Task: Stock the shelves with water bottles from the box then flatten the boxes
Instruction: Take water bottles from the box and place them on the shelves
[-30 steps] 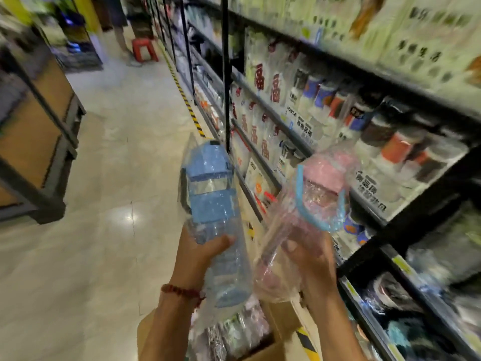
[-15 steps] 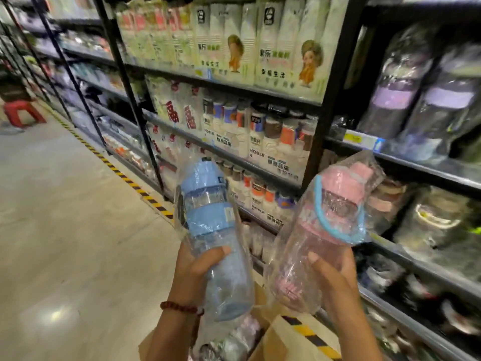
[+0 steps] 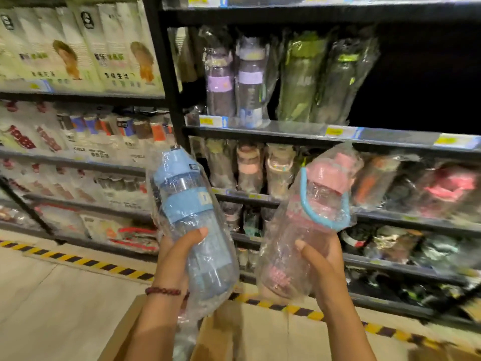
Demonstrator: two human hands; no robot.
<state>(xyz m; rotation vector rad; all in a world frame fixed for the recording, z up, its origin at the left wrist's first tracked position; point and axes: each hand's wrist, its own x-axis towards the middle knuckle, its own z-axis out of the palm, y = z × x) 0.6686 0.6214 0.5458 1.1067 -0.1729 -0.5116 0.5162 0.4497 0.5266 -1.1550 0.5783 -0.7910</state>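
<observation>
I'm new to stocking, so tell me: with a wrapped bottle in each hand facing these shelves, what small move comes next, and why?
Probably lift the plastic-wrapped pink bottle in the right hand toward the dark open stretch of the upper metal shelf; the left hand keeps the plastic-wrapped blue bottle for after.

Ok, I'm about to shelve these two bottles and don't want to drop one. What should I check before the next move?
1. Left hand grips the plastic-wrapped blue water bottle: ok.
2. Right hand grips the plastic-wrapped pink water bottle with blue strap: ok.
3. Bottles apart, not knocking together: ok.
4. Free space on the black metal shelf right of the green wrapped bottles: ok, dark gap there.
5. How deep that gap goes: cannot tell, too dark.
6. Brown cardboard box below the hands, contents left: cannot tell.
</observation>
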